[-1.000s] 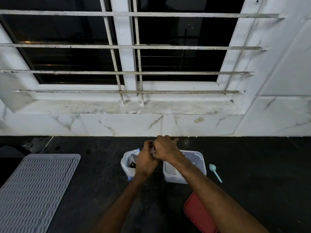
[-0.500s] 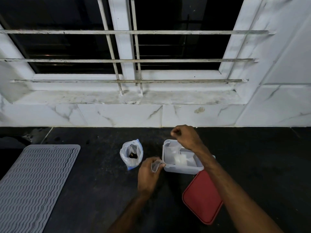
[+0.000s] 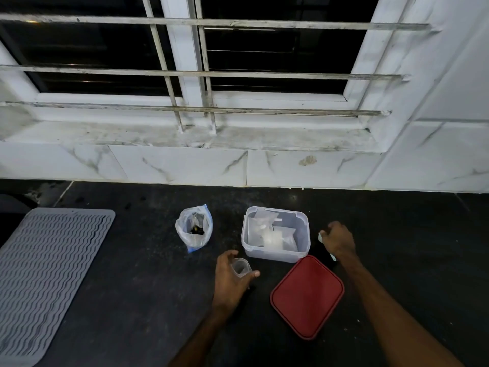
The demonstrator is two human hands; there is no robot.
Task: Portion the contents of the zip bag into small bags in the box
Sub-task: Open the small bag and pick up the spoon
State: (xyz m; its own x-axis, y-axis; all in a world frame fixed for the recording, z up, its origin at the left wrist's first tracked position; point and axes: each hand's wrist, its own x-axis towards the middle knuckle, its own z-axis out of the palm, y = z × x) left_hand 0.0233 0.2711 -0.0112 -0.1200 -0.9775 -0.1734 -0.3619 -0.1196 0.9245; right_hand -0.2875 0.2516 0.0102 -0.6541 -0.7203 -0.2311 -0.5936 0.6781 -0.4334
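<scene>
The zip bag (image 3: 194,229) stands open on the dark counter, dark contents at its bottom. To its right sits a clear plastic box (image 3: 301,251) with several small clear bags (image 3: 270,234) inside. My left hand (image 3: 230,279), in front of the box, holds one small clear bag (image 3: 240,266) with its mouth open. My right hand (image 3: 338,239) is to the right of the box, fingers closed around a small pale spoon (image 3: 321,237), whose handle end pokes out below the wrist.
The box's red lid (image 3: 308,296) lies flat on the counter in front of the box, between my forearms. A grey ribbed mat (image 3: 45,271) covers the left side. A white marble wall and barred window rise behind the counter.
My hands have parted: the left came toward me with a small bag, the right went from over the box to the spoon on its right. The view tilted down.
</scene>
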